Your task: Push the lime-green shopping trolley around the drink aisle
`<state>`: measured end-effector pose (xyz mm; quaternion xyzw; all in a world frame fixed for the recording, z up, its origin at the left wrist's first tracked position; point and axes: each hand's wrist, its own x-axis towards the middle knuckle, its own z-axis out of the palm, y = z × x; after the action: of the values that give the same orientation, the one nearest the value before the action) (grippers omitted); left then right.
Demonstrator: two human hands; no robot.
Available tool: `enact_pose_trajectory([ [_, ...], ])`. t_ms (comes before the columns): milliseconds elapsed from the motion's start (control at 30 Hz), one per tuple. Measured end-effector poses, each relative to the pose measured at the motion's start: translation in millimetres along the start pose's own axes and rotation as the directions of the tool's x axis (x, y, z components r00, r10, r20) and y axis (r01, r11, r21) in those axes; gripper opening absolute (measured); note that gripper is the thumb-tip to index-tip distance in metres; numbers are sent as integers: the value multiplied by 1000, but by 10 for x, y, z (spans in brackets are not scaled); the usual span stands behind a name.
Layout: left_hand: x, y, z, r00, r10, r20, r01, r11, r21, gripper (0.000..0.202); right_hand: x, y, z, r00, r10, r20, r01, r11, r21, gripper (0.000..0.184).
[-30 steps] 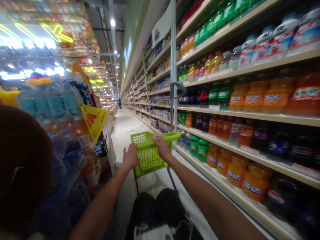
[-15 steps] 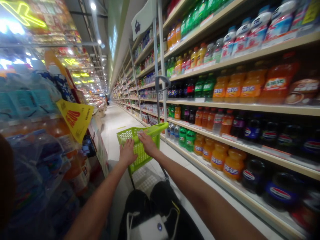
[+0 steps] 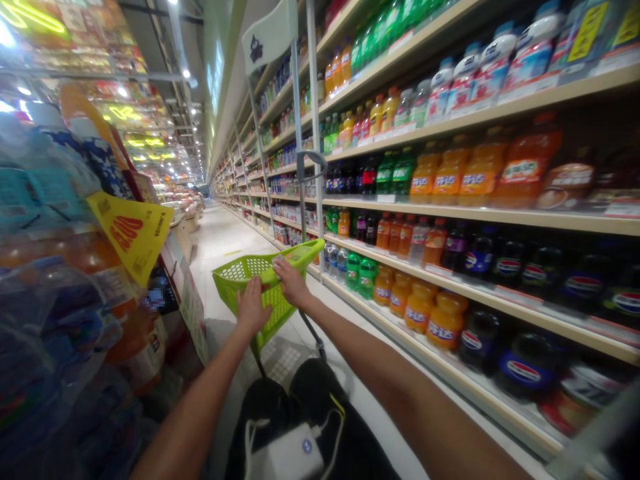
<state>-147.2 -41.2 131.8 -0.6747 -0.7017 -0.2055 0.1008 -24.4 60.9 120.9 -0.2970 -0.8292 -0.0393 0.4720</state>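
Note:
A green shopping cart (image 3: 229, 285) with a mesh basket stands in front of me. My left hand (image 3: 253, 308) is closed over the cart's near rim, its fingertips on the top edge. To the right of it, my right hand (image 3: 291, 283) grips the same handle, with something small and pale at its fingertips that I cannot make out. The inside of the basket shows only in part. On my lap lies a white box (image 3: 287, 456) with cables plugged into it.
Long drink shelves (image 3: 480, 212) line the right side, filled with bottles. At the left, wrapped bottle packs (image 3: 55, 313) are stacked beside a yellow price sign (image 3: 131, 235). A pale tiled aisle (image 3: 220, 230) runs ahead. A grey pole (image 3: 297, 100) rises at the shelf edge.
The cart and both hands have shifted slightly left in view, the hands keeping their places on the handle. Shelves and price sign have slid left too, as the view turned a little right.

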Motion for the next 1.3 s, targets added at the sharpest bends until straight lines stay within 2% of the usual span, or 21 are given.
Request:
enact_pose_trajectory([
  [100, -21, 130, -27, 999, 23, 23, -23, 1000, 20, 76, -23, 49, -61, 1000, 29, -3, -29, 1000, -12, 48],
  [200, -19, 217, -31, 993, 106, 41, -107, 994, 8, 74, -52, 219, -205, 993, 120, -4, -120, 992, -49, 49],
  [300, 1, 226, -9, 982, 183, 47, -180, 982, -58, 71, -90, 373, -372, 983, 185, 5, -184, 980, -79, 49],
  [367, 14, 187, 25, 983, 179, 49, -175, 982, -77, 70, -125, 413, -455, 980, 198, 2, -197, 976, -89, 50],
  [500, 36, 103, 128, 988, 102, 117, -98, 994, -38, 74, -214, 311, -504, 989, 150, -8, -150, 986, -79, 50],
  [667, 97, 175, 235, 977, 113, 180, -114, 993, -8, 75, -292, 105, -562, 997, 31, 74, -23, 994, -108, 44],
  [767, 150, 269, 286, 973, 125, 192, -124, 992, -16, 75, -294, 120, -707, 984, 101, 148, -73, 980, -186, 43],
  [867, 198, 367, 327, 972, 135, 194, -128, 990, -51, 73, -273, 205, -826, 966, 198, 165, -151, 954, -260, 37],
  [967, 231, 477, 345, 965, 151, 213, -139, 988, -71, 72, -275, 234, -788, 967, 212, 144, -164, 943, -288, 34],
  [1100, 238, 565, 358, 956, 207, 206, -197, 978, -71, 71, -361, 159, -579, 978, 145, 147, -96, 950, -298, 33],
  [1167, 230, 529, 382, 956, 212, 203, -201, 977, -75, 71, -419, 149, -529, 982, 125, 145, -75, 948, -309, 35],
  [1300, 212, 308, 475, 962, 71, 264, -58, 997, -55, 73, -488, 265, -608, 982, 174, 68, -137, 919, -369, 40],
])
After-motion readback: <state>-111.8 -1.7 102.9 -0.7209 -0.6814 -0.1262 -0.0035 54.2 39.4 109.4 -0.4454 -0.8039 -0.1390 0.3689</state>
